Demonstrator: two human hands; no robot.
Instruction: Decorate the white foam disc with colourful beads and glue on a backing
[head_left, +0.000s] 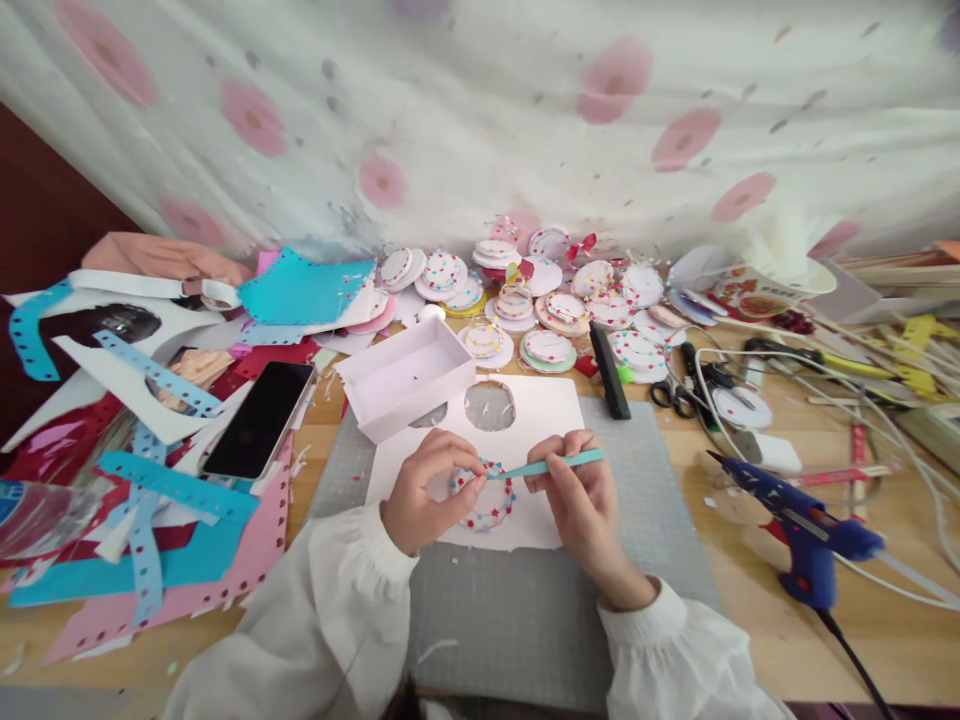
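My right hand (576,490) grips slim teal tweezers (566,462) that point to the left. The fingers of my left hand (435,490) are pinched together at the tweezers' tip; whatever lies between them is too small to make out. Just below both hands is a round white paper disc (484,500) edged with a ring of small red and blue star shapes. It rests on a white sheet (547,410), which has a round hole cut through its upper part. A grey cutting mat (510,620) lies underneath.
An open white box (412,375) stands behind my left hand. Decorated paper discs (442,275) are piled at the back. Paper scraps and a phone (259,420) lie left. On the right are a blue glue gun (802,530), scissors (673,397), cables and a black bar (609,370).
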